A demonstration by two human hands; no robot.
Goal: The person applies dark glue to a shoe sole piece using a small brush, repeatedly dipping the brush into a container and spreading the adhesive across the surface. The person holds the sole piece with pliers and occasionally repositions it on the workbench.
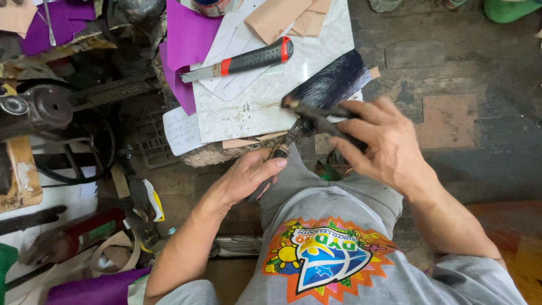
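Note:
My left hand (248, 176) grips a small hand tool (280, 150) by its brownish handle, its thin metal blade pointing up and to the right. My right hand (385, 141) holds a dark narrow bar (316, 113), laid across the blade's tip. The two meet just in front of a pale stone slab (254, 107) over my lap. A dark glossy piece of material (334, 80) lies on the slab's right corner, right behind the bar.
A black utility knife with red bands (248, 59) lies on white paper on the slab. Purple sheets (189, 39) and tan cut pieces (288, 17) sit at its far end. A black sewing machine with a handwheel (51, 107) stands left, with clutter below it.

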